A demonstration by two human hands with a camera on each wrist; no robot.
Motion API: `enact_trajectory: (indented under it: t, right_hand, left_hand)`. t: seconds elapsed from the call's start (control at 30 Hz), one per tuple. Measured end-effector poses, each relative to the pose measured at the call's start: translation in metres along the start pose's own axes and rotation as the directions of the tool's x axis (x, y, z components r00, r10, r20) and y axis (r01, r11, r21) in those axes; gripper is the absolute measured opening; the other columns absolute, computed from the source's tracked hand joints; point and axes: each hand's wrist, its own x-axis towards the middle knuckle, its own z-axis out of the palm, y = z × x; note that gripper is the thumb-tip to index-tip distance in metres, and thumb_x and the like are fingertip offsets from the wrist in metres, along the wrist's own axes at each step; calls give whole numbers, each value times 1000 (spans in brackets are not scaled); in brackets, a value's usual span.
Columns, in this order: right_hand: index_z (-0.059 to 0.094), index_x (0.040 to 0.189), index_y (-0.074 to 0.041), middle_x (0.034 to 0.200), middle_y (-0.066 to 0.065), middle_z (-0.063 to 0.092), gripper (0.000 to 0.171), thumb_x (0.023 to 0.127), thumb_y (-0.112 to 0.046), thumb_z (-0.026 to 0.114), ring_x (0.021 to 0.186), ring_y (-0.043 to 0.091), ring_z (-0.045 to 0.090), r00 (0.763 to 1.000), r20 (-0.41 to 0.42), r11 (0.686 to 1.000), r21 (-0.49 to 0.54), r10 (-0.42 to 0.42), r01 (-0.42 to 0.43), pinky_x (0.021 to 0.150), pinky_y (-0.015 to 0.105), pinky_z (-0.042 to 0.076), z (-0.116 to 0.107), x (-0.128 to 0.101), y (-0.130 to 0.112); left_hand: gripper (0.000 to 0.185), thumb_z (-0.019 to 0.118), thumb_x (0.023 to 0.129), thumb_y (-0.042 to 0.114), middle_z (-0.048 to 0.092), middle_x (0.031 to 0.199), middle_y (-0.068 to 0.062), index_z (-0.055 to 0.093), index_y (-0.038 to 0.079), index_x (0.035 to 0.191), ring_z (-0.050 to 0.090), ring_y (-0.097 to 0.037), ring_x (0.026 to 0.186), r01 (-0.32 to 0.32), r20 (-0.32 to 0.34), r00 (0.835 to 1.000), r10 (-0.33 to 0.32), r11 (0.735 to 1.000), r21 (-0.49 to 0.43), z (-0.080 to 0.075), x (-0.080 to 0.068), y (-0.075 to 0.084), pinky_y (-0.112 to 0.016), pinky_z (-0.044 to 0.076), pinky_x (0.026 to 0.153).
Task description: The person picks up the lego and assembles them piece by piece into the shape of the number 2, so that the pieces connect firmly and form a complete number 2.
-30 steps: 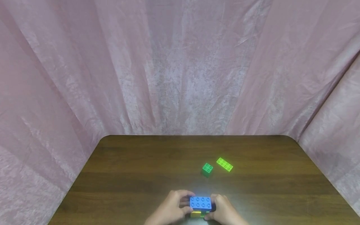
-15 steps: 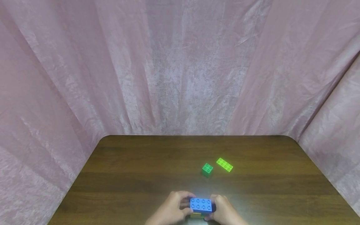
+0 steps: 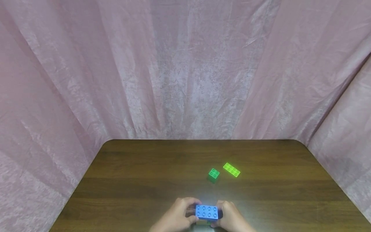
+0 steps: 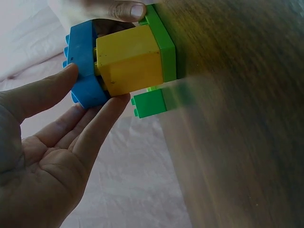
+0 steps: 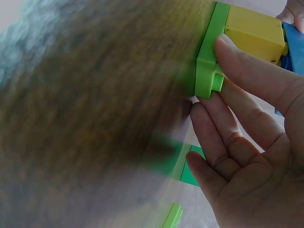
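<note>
A blue brick [image 3: 206,212] with studs on top is pinched between the thumb and fingers of my left hand [image 3: 177,215]. Beneath it a yellow brick [image 4: 128,61] stands on a light green plate-like brick [image 4: 163,45], which lies flat on the table. Some yellow studs show in a narrow gap under the blue brick, so it is not flush there. My right hand [image 3: 231,216] holds the light green base, its thumb at the base's exposed end beside the yellow brick. In the head view the blue brick hides most of the stack.
A small dark green brick [image 3: 214,174] stands on the brown wooden table [image 3: 139,170] beyond the hands. To its right lies a flat lime brick [image 3: 231,169]. Pink curtains [image 3: 197,71] hang around the table's back and sides.
The blue brick has come down slightly toward the near edge, covering more of the yellow brick in the head view. My left hand moved with it; my right hand stays nearly still.
</note>
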Motion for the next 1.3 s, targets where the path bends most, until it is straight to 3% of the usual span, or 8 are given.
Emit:
enact_trajectory:
  t: [0.17, 0.33, 0.57, 0.83, 0.97, 1.13, 1.3]
  right_hand:
    - [71, 84, -8, 80, -4, 68, 26, 62, -8, 84, 74, 8, 61, 1000, 10, 1000, 9, 17, -17, 74, 35, 57, 0, 0, 0]
    - [71, 86, -7, 81, -3, 68, 28, 62, -8, 85, 74, 9, 61, 1000, 16, 1000, 14, 18, -18, 73, 35, 57, 0, 0, 1]
    - [72, 86, -7, 80, -4, 67, 28, 62, -8, 85, 74, 8, 60, 1000, 14, 1000, -6, 11, -11, 72, 32, 57, 0, 0, 1]
    - [72, 94, -2, 86, 2, 70, 31, 65, -3, 83, 82, 22, 66, 995, 57, 995, 53, 84, -87, 81, 54, 56, 1, 1, -3]
    - [70, 92, -3, 84, 1, 70, 32, 63, -5, 84, 79, 19, 65, 998, 31, 998, 30, 54, -55, 78, 47, 58, 0, 1, -2]
    - [70, 89, -5, 80, -3, 68, 32, 62, -10, 85, 74, 11, 63, 1000, -1, 1000, -18, 10, -10, 74, 36, 58, 0, 1, 0]
    - [70, 90, -5, 81, -2, 68, 33, 62, -9, 85, 76, 13, 64, 1000, 1, 1000, -24, 14, -14, 75, 39, 58, 0, 1, -1]
  left_hand:
    - [41, 70, 80, 1, 66, 120, -12, 63, 6, 120, 66, -31, 109, 5, -9, 1000, -4, 999, 42, 2, -1, 2, -40, 58, 91]
    - [41, 71, 82, 6, 65, 121, -6, 62, 10, 122, 64, -28, 110, -2, -11, 1000, 3, 992, 128, 3, -2, 1, -41, 57, 93]
    - [43, 69, 83, 5, 63, 121, -4, 61, 9, 125, 61, -27, 113, -5, -14, 1000, 7, 990, 142, 5, -4, -1, -42, 55, 96]
    - [41, 69, 84, 9, 64, 115, 0, 62, 9, 124, 61, -24, 109, 11, -25, 1000, -7, 985, 171, 8, -4, 0, -39, 56, 93]
    - [39, 69, 85, 9, 64, 113, 2, 62, 10, 123, 60, -22, 109, -18, -39, 999, 27, 980, 198, 9, -4, 0, -40, 56, 95]
    - [38, 69, 85, 8, 65, 114, 2, 62, 10, 122, 62, -15, 106, -104, -52, 991, 120, 966, 237, 9, -5, -2, -28, 57, 92]
    - [38, 69, 85, 10, 65, 112, 3, 62, 11, 122, 63, -10, 104, -112, -45, 991, 127, 960, 256, 8, -6, -3, -25, 57, 90]
